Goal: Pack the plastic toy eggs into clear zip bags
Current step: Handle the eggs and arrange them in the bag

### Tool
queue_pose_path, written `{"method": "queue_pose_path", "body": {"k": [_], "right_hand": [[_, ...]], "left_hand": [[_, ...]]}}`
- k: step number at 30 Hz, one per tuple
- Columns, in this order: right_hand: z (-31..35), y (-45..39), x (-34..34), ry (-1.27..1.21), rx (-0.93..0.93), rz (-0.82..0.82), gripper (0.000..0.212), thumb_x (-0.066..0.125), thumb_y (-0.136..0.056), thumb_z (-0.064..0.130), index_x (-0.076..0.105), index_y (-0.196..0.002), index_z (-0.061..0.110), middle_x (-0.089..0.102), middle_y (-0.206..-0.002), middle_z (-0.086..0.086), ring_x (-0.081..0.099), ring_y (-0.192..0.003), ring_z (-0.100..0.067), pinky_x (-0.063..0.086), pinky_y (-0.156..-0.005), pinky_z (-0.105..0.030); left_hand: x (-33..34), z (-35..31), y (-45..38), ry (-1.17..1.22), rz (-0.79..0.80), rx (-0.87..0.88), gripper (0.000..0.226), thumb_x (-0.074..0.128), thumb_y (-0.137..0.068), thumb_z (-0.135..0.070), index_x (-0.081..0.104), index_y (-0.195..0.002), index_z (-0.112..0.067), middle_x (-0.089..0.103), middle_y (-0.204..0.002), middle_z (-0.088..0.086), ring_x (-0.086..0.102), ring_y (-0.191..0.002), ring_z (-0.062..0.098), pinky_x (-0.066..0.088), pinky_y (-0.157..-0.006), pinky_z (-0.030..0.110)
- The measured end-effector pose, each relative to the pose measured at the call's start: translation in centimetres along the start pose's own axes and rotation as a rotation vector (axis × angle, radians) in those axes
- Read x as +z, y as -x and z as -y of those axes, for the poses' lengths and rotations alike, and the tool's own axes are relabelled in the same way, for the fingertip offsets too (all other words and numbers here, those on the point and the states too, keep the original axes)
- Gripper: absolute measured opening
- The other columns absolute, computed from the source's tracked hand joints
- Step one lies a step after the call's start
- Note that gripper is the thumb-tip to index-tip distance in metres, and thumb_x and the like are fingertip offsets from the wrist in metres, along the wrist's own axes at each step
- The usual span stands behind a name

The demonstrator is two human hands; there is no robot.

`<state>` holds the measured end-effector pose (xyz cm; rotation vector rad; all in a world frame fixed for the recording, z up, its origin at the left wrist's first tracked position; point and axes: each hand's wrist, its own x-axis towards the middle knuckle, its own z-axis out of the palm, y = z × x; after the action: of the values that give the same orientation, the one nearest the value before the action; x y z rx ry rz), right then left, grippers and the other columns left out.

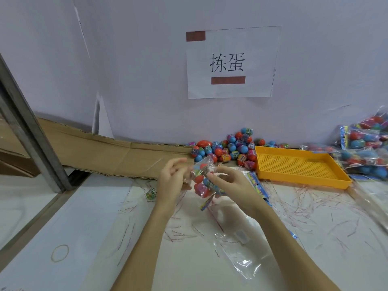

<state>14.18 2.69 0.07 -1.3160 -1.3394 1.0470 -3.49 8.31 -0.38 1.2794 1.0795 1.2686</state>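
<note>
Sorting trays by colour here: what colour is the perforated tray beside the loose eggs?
Yellow-orange all over, the tray; the head view, the only one, shows it clearly.

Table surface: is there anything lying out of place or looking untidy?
Yes. One egg lies alone left of the hands, far from the egg pile by the wall. Thin red strips are scattered across the table, and a rubber band lies loose near the left edge.
</note>
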Motion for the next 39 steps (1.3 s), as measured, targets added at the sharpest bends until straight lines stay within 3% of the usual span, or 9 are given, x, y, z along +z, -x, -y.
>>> {"method": "queue_pose_path", "body": {"k": [5, 8, 11, 16, 20, 25, 29, 33, 39], "right_hand": [[0.3, 0.4, -0.4, 0.082, 0.001, 0.068, 0.033, 0.065, -0.087, 0.058, 0.079, -0.107, 0.034, 0.078, -0.101, 0.01, 0.072, -0.094, -0.013, 0.061, -0.074, -0.03], [0.3, 0.2, -0.3, 0.066, 0.019, 0.024, 0.036, 0.059, -0.088, 0.061, 0.081, -0.088, 0.033, 0.079, -0.094, 0.008, 0.073, -0.087, -0.011, 0.061, -0.075, -0.026], [0.2, -0.1, -0.5, -0.001, 0.037, -0.024, 0.039, 0.053, -0.099, 0.048, 0.08, -0.096, 0.02, 0.08, -0.095, 0.003, 0.075, -0.09, -0.016, 0.061, -0.077, -0.028], [0.1, -0.5, 0.3, -0.12, 0.061, -0.072, 0.041, 0.051, -0.101, 0.047, 0.077, -0.103, 0.016, 0.08, -0.096, 0.0, 0.076, -0.089, -0.018, 0.059, -0.069, -0.023], [0.3, -0.4, 0.1, -0.355, 0.089, 0.0, 0.039, 0.056, -0.101, 0.043, 0.076, -0.103, 0.009, 0.078, -0.105, -0.011, 0.076, -0.096, -0.028, 0.063, -0.076, -0.036], [-0.3, -0.2, -0.8, -0.305, 0.067, 0.13, 0.028, 0.067, -0.096, 0.012, 0.069, -0.122, -0.001, 0.075, -0.114, -0.017, 0.072, -0.109, -0.031, 0.061, -0.085, -0.035], [-0.1, -0.1, -1.8, -0.342, 0.104, 0.121, 0.026, 0.064, -0.097, 0.007, 0.07, -0.12, -0.004, 0.074, -0.114, -0.02, 0.072, -0.11, -0.031, 0.061, -0.085, -0.035], [0.1, 0.1, -2.0, -0.361, 0.146, 0.119, 0.024, 0.063, -0.098, 0.007, 0.07, -0.118, -0.003, 0.075, -0.114, -0.018, 0.073, -0.108, -0.031, 0.062, -0.085, -0.039], [0.2, -0.3, -0.6, -0.429, 0.115, -0.16, 0.018, 0.062, -0.1, 0.007, 0.07, -0.105, -0.009, 0.074, -0.105, -0.024, 0.075, -0.095, -0.037, 0.063, -0.081, -0.046]], "left_hand": [[-0.1, 0.0, 0.1, -0.044, 0.226, -0.058, 0.03, 0.061, -0.1, -0.047, 0.08, -0.103, -0.024, 0.079, -0.096, 0.0, 0.075, -0.091, 0.017, 0.059, -0.071, 0.023], [-0.1, 0.1, 0.1, 0.05, 0.129, -0.058, 0.021, 0.07, -0.097, -0.036, 0.08, -0.097, -0.018, 0.078, -0.096, 0.006, 0.075, -0.092, 0.023, 0.06, -0.069, 0.028], [-0.2, 0.3, -0.1, 0.117, 0.014, -0.074, 0.021, 0.072, -0.096, -0.035, 0.08, -0.093, -0.016, 0.078, -0.094, 0.009, 0.074, -0.087, 0.023, 0.064, -0.072, 0.039], [0.3, 0.2, 0.1, 0.105, -0.1, 0.053, 0.018, 0.071, -0.098, -0.028, 0.079, -0.087, -0.016, 0.074, -0.075, -0.007, 0.07, -0.067, 0.003, 0.056, -0.057, 0.018], [0.3, 0.7, -0.1, -0.034, -0.17, 0.179, 0.019, 0.062, -0.103, -0.029, 0.07, -0.088, -0.021, 0.068, -0.076, -0.009, 0.066, -0.073, 0.009, 0.054, -0.062, 0.019], [-0.2, 1.0, -0.7, 0.019, -0.201, 0.121, 0.025, 0.057, -0.106, -0.037, 0.065, -0.088, -0.02, 0.062, -0.069, -0.013, 0.059, -0.063, 0.005, 0.048, -0.05, 0.02], [-0.1, 1.0, -0.7, 0.119, -0.237, 0.044, 0.026, 0.065, -0.101, -0.027, 0.07, -0.079, -0.015, 0.066, -0.07, -0.009, 0.063, -0.069, 0.008, 0.053, -0.059, 0.027], [0.0, 0.2, -0.6, 0.33, -0.335, -0.138, 0.033, 0.068, -0.09, -0.014, 0.077, -0.06, -0.026, 0.071, -0.064, -0.006, 0.067, -0.054, 0.008, 0.048, -0.042, 0.021], [-0.4, 0.4, -0.7, 0.283, -0.238, -0.183, 0.022, 0.066, -0.09, -0.014, 0.075, -0.071, -0.017, 0.073, -0.073, 0.003, 0.07, -0.062, 0.015, 0.055, -0.053, 0.032]]}}
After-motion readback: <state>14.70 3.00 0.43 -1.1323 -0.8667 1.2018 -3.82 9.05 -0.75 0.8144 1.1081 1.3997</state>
